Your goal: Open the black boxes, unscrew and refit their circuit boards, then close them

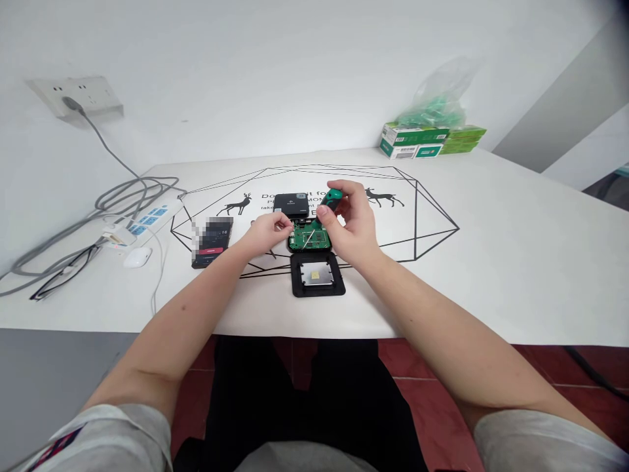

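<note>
A green circuit board (314, 240) sits in a small dark case in front of me. My right hand (354, 225) is wrapped round a green-and-black screwdriver (333, 197), its thin shaft slanting down and left over the board. At the board's left edge, my left hand (270, 233) has its fingers pinched together; whatever they may hold is too small to make out. Nearer to me lies a black cover (295, 283) with a metal plate (325, 276) and a pale square pad on it. Just behind the board is a closed black box (291, 205).
To the left are a phone (214, 241), a white mouse (137, 257), a power strip (156, 216), coiled grey cables (115, 196) and black-framed glasses (63, 272). Green-and-white boxes (415, 137) with a plastic bag (437, 105) stand by the back wall. The white table's front edge (304, 335) runs before me.
</note>
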Demonstrator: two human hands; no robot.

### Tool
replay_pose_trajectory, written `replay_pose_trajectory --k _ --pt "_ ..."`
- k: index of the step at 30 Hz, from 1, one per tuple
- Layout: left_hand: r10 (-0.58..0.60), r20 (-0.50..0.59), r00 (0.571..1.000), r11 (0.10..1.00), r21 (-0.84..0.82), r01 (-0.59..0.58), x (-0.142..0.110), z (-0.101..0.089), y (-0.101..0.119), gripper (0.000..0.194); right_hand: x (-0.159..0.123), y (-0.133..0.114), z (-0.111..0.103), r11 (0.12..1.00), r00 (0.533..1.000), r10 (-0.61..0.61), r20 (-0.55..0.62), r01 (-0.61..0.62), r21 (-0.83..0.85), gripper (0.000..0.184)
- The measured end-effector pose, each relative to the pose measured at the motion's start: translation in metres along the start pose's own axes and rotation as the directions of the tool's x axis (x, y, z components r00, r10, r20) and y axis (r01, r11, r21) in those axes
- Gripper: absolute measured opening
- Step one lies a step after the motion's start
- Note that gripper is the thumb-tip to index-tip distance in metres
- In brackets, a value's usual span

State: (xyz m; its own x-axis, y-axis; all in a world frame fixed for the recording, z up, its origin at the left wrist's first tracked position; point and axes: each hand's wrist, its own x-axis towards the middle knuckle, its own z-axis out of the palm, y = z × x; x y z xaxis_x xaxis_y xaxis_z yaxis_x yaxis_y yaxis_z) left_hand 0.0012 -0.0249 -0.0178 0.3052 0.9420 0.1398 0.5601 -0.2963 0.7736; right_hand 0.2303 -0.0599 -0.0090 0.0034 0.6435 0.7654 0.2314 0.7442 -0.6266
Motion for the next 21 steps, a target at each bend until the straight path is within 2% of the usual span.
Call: replay_pose_trajectory --k 2,4,8,11,21 --pt "0.002 0.121 0.993 0.981 -0.194 0.022 -0.002 -0.003 0.002 0.023 0.002 0.003 -0.001 1.0 0.999 0.017 -0.043 -0.016 0.022 0.051" --pt "0.054 0.258 0.965 0.944 -0.327 0.034 -0.004 -0.006 0.005 0.032 0.004 0.006 -0.001 0.998 0.996 0.039 -0.082 -0.034 0.058 0.05" --pt "0.112 0.436 0.893 0.918 -0.389 0.075 -0.008 -0.012 0.009 0.034 0.009 0.012 -0.004 0.986 0.987 0.108 -0.119 -0.091 0.143 0.051" --pt "0.105 0.484 0.869 0.919 -0.382 0.102 -0.009 -0.014 0.008 0.03 0.012 0.016 -0.005 0.975 0.981 0.145 -0.128 -0.12 0.187 0.052" --pt "0.161 0.509 0.845 0.881 -0.461 0.11 -0.012 -0.016 0.01 0.027 0.013 0.02 -0.005 0.939 0.967 0.205 -0.15 -0.151 0.309 0.05"
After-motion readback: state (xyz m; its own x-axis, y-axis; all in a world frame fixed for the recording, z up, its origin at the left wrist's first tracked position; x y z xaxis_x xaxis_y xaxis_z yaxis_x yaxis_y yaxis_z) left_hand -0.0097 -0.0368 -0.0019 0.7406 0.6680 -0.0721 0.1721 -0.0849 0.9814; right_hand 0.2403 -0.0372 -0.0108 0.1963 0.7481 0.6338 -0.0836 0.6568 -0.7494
